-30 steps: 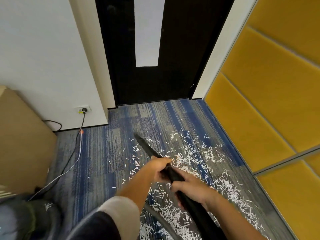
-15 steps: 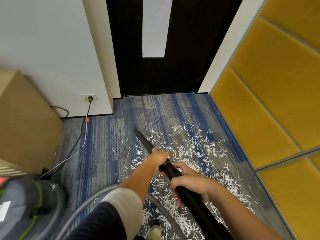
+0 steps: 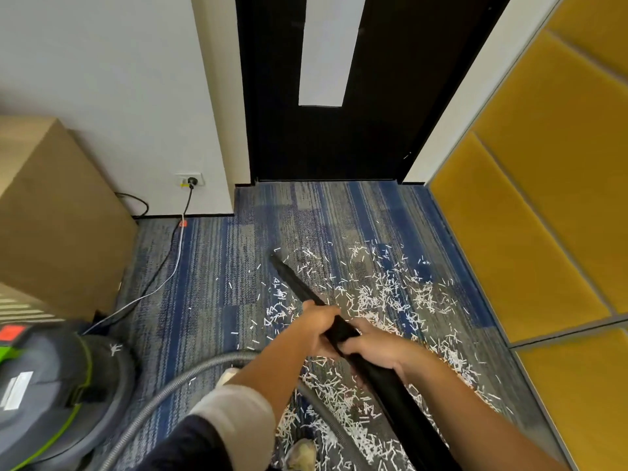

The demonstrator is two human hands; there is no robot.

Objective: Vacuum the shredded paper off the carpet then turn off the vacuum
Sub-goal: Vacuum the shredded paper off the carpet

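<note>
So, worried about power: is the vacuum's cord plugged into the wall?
Plugged in: a black plug sits in the wall socket, its cord running across the carpet toward the vacuum.

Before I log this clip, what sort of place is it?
Most likely an office or meeting room: striped blue-grey carpet tiles, padded yellow wall panels along one side, and a dark door with a narrow glass strip.
</note>
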